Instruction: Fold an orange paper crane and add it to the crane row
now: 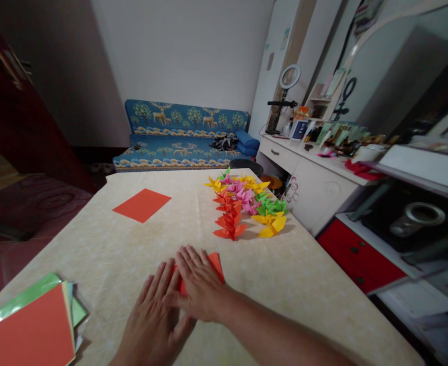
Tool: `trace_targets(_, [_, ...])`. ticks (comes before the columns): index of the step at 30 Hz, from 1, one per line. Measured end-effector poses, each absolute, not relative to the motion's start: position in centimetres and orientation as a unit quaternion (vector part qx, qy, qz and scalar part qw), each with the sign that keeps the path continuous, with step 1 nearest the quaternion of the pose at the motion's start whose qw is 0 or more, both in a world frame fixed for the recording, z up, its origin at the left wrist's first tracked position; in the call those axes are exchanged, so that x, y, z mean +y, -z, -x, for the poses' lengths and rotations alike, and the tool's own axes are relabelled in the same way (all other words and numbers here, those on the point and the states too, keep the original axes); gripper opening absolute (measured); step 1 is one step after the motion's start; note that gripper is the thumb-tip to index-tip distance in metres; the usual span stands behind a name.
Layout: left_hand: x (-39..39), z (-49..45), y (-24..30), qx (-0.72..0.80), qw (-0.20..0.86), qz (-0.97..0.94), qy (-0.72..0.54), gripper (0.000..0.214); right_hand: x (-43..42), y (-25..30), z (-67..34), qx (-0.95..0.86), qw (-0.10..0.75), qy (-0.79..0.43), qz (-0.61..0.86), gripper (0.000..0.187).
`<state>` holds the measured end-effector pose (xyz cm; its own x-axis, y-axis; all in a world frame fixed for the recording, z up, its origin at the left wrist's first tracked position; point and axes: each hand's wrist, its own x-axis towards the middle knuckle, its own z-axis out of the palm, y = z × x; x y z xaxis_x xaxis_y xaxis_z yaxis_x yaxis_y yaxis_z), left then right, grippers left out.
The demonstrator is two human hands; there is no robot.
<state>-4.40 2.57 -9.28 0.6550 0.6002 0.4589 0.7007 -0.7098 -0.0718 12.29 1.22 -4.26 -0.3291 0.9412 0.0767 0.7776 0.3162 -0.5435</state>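
Note:
A piece of red-orange origami paper (216,265) lies on the table under my hands, mostly covered by them. My right hand (198,282) rests flat over it with fingers stretched out. To its left, my left hand (155,307) also lies flat, its fingertips at the paper's left side and partly overlapped by the right hand. Both palms face down. How the paper is folded beneath them is hidden. Farther off, a flat red-orange square sheet (142,205) lies alone on the tabletop.
Several folded paper cranes in red (229,226), yellow (271,223), pink (242,193) and green (271,205) stand at the table's far right. A stack of coloured paper (29,325) lies at the near left. Beyond the table (105,244) are a blue sofa (185,134) and a cluttered dresser (319,178).

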Motion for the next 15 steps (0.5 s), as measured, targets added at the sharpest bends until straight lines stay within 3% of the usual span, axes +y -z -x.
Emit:
trace_targets(4, [2.6,4.6,9.3,-0.361,0.125,0.902,0.201,0.088,-1.4,4.4,-16.6,-0.799,0.125,-0.152,0.568,0.082])
trace_targets(10, [1.7,2.9,8.4,-0.402,0.126,0.884,0.205,0.088,-3.2,5.0,-18.2,-0.79,0.11,-0.08,0.598,0.071])
trace_targets(15, [0.6,-1.8,5.5,-0.287,0.036,0.938,0.189,0.087,-2.5,7.0,-17.9,-0.805,0.097,-0.038,0.585,0.074])
